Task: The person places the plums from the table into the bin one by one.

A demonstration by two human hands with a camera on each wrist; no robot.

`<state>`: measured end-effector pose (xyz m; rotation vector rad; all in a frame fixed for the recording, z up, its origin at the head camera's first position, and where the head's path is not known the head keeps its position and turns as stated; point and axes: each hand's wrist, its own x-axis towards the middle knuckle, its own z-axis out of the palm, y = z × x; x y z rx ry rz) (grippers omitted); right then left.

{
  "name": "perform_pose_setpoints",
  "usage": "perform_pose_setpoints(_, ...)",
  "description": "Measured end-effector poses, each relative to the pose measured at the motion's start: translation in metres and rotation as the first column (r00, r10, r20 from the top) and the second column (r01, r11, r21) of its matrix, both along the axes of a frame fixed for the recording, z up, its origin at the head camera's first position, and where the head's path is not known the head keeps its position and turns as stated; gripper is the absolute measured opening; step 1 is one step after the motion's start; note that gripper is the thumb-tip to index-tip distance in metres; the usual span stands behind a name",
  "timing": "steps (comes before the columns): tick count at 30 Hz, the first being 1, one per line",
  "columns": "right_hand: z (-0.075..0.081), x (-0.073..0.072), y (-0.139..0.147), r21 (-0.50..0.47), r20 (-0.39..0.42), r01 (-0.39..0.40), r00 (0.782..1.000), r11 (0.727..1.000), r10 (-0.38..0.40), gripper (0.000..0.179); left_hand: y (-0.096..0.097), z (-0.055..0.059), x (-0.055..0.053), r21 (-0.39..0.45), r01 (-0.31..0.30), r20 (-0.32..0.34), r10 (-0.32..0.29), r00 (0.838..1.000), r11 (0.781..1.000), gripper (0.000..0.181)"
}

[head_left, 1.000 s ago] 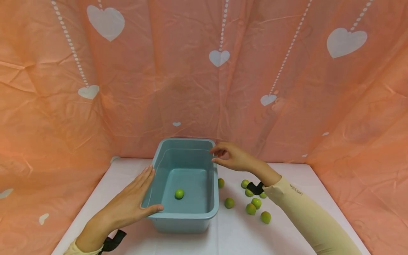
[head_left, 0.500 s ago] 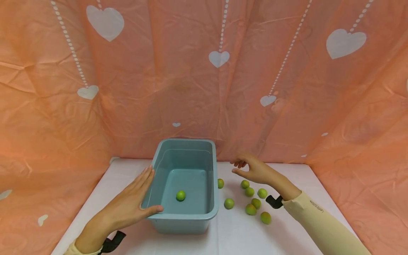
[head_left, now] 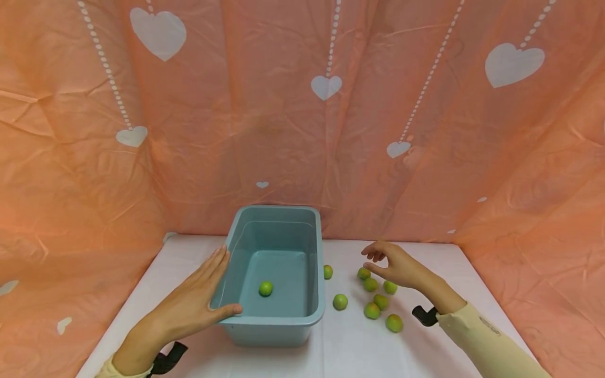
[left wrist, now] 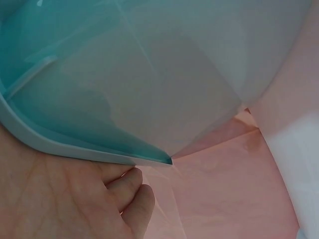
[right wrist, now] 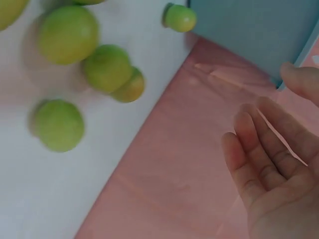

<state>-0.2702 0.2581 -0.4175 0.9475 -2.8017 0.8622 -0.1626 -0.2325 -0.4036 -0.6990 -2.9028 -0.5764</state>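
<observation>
A blue-grey plastic tub [head_left: 274, 319] stands left of centre on the table, with one small green lime-like fruit [head_left: 266, 288] on its floor. My left hand [head_left: 191, 302] rests along the tub's left rim, fingers straight and thumb over the front corner. The left wrist view shows the palm [left wrist: 55, 199] against the rim's underside. To the right of the tub, my right hand [head_left: 394, 265] hovers with loosely bent fingers and nothing in them. Its fingertips are just above the rearmost of several loose green fruits [head_left: 364, 273]. In the right wrist view the hand's palm [right wrist: 284, 209] faces these fruits.
Several more green fruits lie scattered right of the tub, one fruit [head_left: 328, 271] close against its right wall and another [head_left: 394, 323] nearest the front. A white cloth covers the table [head_left: 350, 352]. An orange-pink curtain [head_left: 283, 131] with white hearts encloses the back and sides.
My right hand has moved from above the tub's right rim to the right and down, over the loose fruits. The left hand stays on the rim.
</observation>
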Motion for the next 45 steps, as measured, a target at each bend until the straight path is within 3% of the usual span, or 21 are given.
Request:
perform_pose_setpoints(13,-0.029,0.009,0.031,-0.026,-0.045,0.137,0.989,0.99,-0.138,0.019,0.002,0.003,0.001,-0.003,-0.008,0.024,0.008,1.0,1.0,0.115)
perform_pose_setpoints(25,-0.052,0.016,0.049,0.027,0.036,0.262,0.964,0.965,-0.263,0.031,0.001,0.002,0.001,0.013,-0.016,0.034,0.015,0.999,1.0,0.116)
perform_pose_setpoints(36,-0.065,0.017,0.053,0.092,0.119,0.3,0.943,0.949,-0.31,0.034,0.002,-0.001,0.0,0.017,-0.024,0.042,0.023,0.999,1.0,0.114)
perform_pose_setpoints(45,-0.07,0.016,0.054,0.088,0.12,0.282,0.949,0.955,-0.292,0.03,0.002,0.002,0.002,0.008,-0.014,0.027,0.014,1.0,1.0,0.116)
